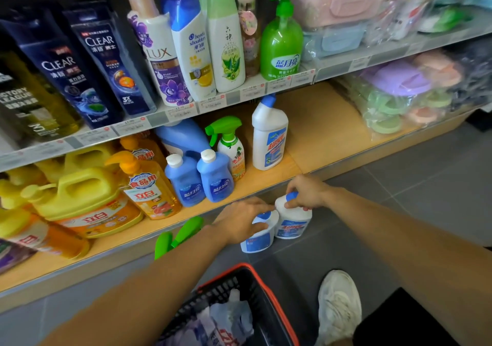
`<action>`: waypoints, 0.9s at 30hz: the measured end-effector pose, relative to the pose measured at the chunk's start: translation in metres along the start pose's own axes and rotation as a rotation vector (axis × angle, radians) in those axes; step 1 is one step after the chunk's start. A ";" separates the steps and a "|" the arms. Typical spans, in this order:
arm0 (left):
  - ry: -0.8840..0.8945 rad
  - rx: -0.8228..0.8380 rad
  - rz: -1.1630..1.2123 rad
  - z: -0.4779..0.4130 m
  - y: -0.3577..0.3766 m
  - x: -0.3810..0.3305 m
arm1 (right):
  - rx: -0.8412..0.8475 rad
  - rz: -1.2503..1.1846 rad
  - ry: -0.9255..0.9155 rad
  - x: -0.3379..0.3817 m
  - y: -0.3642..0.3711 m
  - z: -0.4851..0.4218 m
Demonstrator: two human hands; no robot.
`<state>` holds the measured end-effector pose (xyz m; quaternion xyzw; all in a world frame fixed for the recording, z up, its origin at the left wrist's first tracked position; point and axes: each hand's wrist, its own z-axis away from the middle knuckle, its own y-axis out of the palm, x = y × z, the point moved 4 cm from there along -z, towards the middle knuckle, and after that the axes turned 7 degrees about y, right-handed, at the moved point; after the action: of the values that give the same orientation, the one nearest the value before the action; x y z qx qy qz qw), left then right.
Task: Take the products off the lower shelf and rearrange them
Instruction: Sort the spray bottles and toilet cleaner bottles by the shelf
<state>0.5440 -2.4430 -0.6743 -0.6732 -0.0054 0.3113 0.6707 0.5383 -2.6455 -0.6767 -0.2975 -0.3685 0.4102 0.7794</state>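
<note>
Two white toilet-cleaner bottles with blue caps stand side by side on the grey floor just below the lower shelf's edge (269,186). My left hand (243,219) grips the top of the left bottle (257,242). My right hand (306,190) grips the blue cap of the right bottle (292,224). A third bottle of the same kind (269,135) stands upright on the wooden lower shelf. Beside it stand a green-trigger spray bottle (230,146), two small blue detergent bottles (199,179), a large blue jug behind them, and yellow and orange dish-soap bottles (149,186) further left.
A black shopping basket with a red rim (269,289) holding refill pouches sits on the floor near my white shoe (338,305). Green spray triggers (181,234) poke up on the floor by the shelf. Bare wood (319,130) shows right of the cleaner; bagged slippers lie far right. Shampoo bottles fill the upper shelf.
</note>
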 end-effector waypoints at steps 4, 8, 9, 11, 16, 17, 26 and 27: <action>-0.032 -0.064 -0.021 0.001 0.005 0.010 | -0.058 -0.093 -0.008 -0.011 -0.018 0.005; -0.102 -0.133 -0.073 0.011 0.006 0.024 | -0.133 -0.307 -0.032 -0.015 -0.068 0.012; -0.129 -0.154 -0.087 0.014 0.006 0.027 | -0.149 -0.364 -0.059 -0.013 -0.082 0.014; -0.178 -0.216 -0.085 0.019 0.004 0.036 | -0.205 -0.464 -0.122 -0.004 -0.108 0.021; -0.233 -0.235 0.064 0.034 -0.004 0.062 | -0.322 -0.625 -0.289 0.025 -0.151 0.030; -0.226 -0.226 0.084 0.038 -0.006 0.066 | -0.336 -0.633 -0.316 0.030 -0.156 0.030; -0.154 -0.168 0.120 0.044 -0.006 0.077 | -0.451 -0.622 -0.318 0.050 -0.128 0.004; -0.154 -0.160 0.101 0.043 -0.007 0.079 | -0.482 -0.627 -0.318 0.052 -0.127 0.002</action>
<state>0.5922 -2.3706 -0.6959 -0.6979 -0.0477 0.3942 0.5960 0.6098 -2.6623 -0.5613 -0.2776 -0.6422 0.0962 0.7080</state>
